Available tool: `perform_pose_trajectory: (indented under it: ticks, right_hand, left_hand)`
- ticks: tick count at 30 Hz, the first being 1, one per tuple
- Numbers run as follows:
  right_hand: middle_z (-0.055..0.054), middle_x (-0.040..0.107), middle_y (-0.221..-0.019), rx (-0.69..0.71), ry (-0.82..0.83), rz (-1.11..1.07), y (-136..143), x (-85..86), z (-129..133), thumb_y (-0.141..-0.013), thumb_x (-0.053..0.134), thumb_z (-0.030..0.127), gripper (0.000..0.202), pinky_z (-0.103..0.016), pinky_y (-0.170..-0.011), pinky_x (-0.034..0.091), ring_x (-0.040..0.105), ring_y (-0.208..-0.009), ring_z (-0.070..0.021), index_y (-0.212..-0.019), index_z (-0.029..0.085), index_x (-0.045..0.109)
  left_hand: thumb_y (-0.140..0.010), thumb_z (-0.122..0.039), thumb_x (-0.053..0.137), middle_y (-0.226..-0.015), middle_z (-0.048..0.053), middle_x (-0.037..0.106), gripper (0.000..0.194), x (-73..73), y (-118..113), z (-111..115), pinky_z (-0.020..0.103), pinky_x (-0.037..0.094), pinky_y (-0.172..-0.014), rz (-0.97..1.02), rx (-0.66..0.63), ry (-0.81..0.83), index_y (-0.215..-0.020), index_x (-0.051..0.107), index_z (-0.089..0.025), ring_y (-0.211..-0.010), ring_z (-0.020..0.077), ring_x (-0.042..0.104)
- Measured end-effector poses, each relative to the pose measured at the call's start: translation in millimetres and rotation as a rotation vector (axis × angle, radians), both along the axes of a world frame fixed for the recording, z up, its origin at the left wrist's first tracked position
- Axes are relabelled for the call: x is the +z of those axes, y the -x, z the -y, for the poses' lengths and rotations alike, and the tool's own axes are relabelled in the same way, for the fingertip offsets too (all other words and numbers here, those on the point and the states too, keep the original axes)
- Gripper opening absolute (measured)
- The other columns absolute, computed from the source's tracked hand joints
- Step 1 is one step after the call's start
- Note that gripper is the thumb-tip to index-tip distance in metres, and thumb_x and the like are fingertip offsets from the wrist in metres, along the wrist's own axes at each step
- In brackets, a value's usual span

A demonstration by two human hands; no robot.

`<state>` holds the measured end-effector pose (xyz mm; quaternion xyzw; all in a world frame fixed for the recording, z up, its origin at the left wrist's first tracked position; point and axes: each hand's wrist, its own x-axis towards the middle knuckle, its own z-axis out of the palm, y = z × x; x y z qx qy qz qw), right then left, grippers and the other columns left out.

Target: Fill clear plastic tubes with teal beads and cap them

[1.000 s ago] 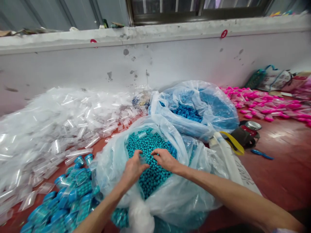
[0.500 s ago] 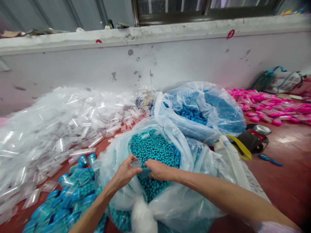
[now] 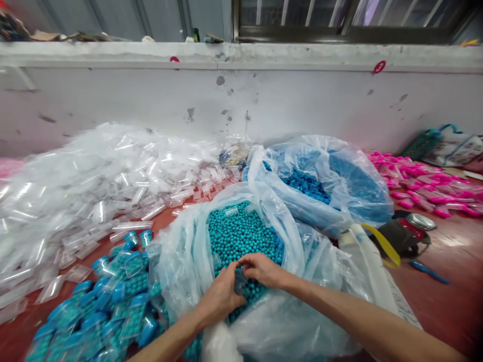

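Partway, I'd judge: filled tubs (image 3: 134,317) near left, empties (image 3: 121,166) and loose beads (image 3: 243,234) plentiful. Left hand (image 3: 222,294) and right hand (image 3: 263,270) curled over beads; can't tell if either's gripping.

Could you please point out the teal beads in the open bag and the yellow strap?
Teal beads (image 3: 241,235): head view, middle of their exposed surface.
Yellow strap (image 3: 387,244): head view, midway along its band.

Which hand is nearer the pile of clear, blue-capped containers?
Left. The left hand is to the right of the pile; the right hand is farther right, over round teal beads.
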<state>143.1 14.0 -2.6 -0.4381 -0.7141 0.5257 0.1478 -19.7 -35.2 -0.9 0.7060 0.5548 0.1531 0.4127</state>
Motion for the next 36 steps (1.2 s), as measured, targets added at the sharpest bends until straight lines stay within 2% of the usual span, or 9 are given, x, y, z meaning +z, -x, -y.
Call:
perform_pose_trajectory:
  ticks: [3, 9, 12, 17, 22, 24, 27, 31, 36]
  right_hand:
    - [0.004, 0.056, -0.062, -0.087, 0.118, -0.043, 6.1, -2.5, -5.8, -0.065, 0.05, 0.008, 0.027, -0.019, -0.053, 0.038, 0.048, -0.054, -0.0096, -0.086, 0.015, 0.064]
    - [0.004, 0.057, -0.061, -0.126, -0.073, -0.041, 3.5, 14.7, 1.4, -0.064, 0.053, 0.008, 0.017, -0.019, -0.058, 0.038, 0.049, -0.058, -0.0095, -0.073, 0.016, 0.065]
    - [0.004, 0.054, -0.057, -0.118, -0.083, -0.019, -0.9, 18.7, 4.7, -0.069, 0.049, 0.01, 0.016, -0.018, -0.053, 0.037, 0.048, -0.054, -0.0089, -0.071, 0.016, 0.064]
    - [0.005, 0.05, -0.058, -0.057, 0.084, 0.055, -2.7, 13.3, 3.4, -0.069, 0.057, 0.025, 0.009, -0.017, -0.041, 0.033, 0.046, -0.045, -0.008, -0.074, 0.017, 0.055]
    - [0.004, 0.05, -0.055, -0.117, -0.116, 0.147, -5.2, 13.8, -2.3, -0.068, 0.052, 0.018, 0.005, -0.018, -0.047, 0.036, 0.049, -0.052, -0.0097, -0.065, 0.016, 0.05]
    - [0.004, 0.05, -0.053, -0.162, 0.004, 0.142, -8.4, 13.6, -2.6, -0.071, 0.049, 0.02, 0.004, -0.019, -0.043, 0.038, 0.05, -0.048, -0.0103, -0.073, 0.016, 0.05]
    - [0.006, 0.05, -0.053, -0.157, 0.172, 0.077, -11.2, 8.7, 0.3, -0.073, 0.047, 0.019, 0.021, -0.019, -0.037, 0.039, 0.051, -0.042, -0.0105, -0.093, 0.017, 0.05]
    - [0.007, 0.048, -0.047, -0.124, 0.151, 0.049, -8.0, -2.9, 3.6, -0.076, 0.043, 0.017, 0.02, -0.018, -0.037, 0.039, 0.049, -0.039, -0.0095, -0.092, 0.018, 0.055]
    - [0.006, 0.051, -0.051, -0.215, 0.208, 0.046, -14.4, -4.4, -2.3, -0.077, 0.041, 0.017, 0.015, -0.019, -0.04, 0.041, 0.053, -0.043, -0.0105, -0.091, 0.018, 0.048]
  left_hand:
    - [-0.058, -0.017, 0.059, -0.085, 0.0, 0.051, 0.047, 2.2, 4.5, -2.5, 0.026, 0.037, -0.067, 0.083, 0.082, 0.111, -0.102, 0.042, -0.017, -0.076, 0.015, 0.047]
    - [-0.059, -0.011, 0.057, -0.076, -0.005, 0.045, 0.044, 2.1, 7.5, -1.2, 0.02, 0.034, -0.058, 0.316, 0.065, 0.137, -0.099, 0.041, -0.02, -0.064, 0.0088, 0.041]
    - [-0.06, -0.011, 0.057, -0.081, -0.003, 0.049, 0.045, 4.7, 6.7, 0.6, 0.021, 0.037, -0.061, 0.275, 0.034, 0.126, -0.102, 0.041, -0.02, -0.067, 0.0101, 0.045]
    - [-0.064, -0.012, 0.053, -0.105, 0.003, 0.057, 0.04, 6.1, 3.2, 2.9, 0.029, 0.038, -0.087, 0.12, -0.068, -0.05, -0.103, 0.052, -0.022, -0.098, 0.0189, 0.05]
    - [-0.069, -0.017, 0.053, -0.117, 0.005, 0.057, 0.07, -0.5, 1.6, -5.1, 0.031, 0.04, -0.087, 0.141, 0.14, -0.02, -0.133, 0.025, -0.022, -0.098, 0.0185, 0.055]
    - [-0.071, -0.02, 0.051, -0.108, 0.004, 0.061, 0.058, -2.0, 2.0, -9.8, 0.03, 0.042, -0.083, 0.134, 0.17, -0.033, -0.127, 0.035, -0.021, -0.09, 0.0176, 0.057]
    - [-0.07, -0.021, 0.051, -0.101, 0.003, 0.062, 0.038, -3.2, 0.2, -13.7, 0.03, 0.041, -0.084, 0.066, 0.119, -0.044, -0.108, 0.051, -0.02, -0.09, 0.0186, 0.056]
    - [-0.064, -0.015, 0.05, -0.114, 0.007, 0.052, 0.053, -2.7, -8.3, -10.6, 0.031, 0.034, -0.092, -0.039, 0.048, -0.051, -0.117, 0.044, -0.019, -0.108, 0.0207, 0.046]
    - [-0.069, -0.019, 0.047, -0.099, 0.004, 0.052, 0.033, 7.8, -10.1, -2.9, 0.026, 0.038, -0.079, -0.004, 0.108, -0.069, -0.101, 0.042, -0.019, -0.089, 0.0164, 0.051]
